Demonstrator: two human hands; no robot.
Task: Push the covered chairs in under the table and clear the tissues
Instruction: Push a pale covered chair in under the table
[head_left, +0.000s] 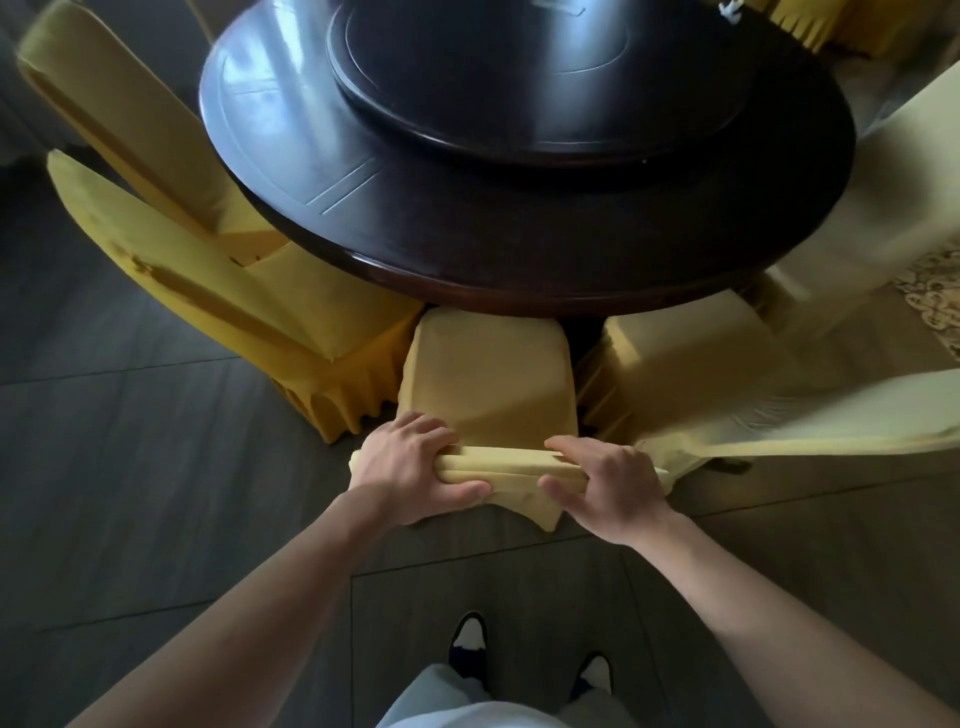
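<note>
A chair in a yellow cover (488, 374) stands right in front of me, its seat front just under the rim of the round dark table (519, 249). My left hand (410, 462) and my right hand (602, 483) both grip the top edge of its backrest, one at each end. A small white crumpled tissue (730, 10) lies on the far side of the tabletop, at the frame's top edge.
Two covered chairs (218, 291) stand at the left against the table, another (691, 358) at the right with its back leaning away. A paler covered chair (893, 171) is at far right. A dark turntable (545, 78) sits on the table. My feet stand on grey floor tiles.
</note>
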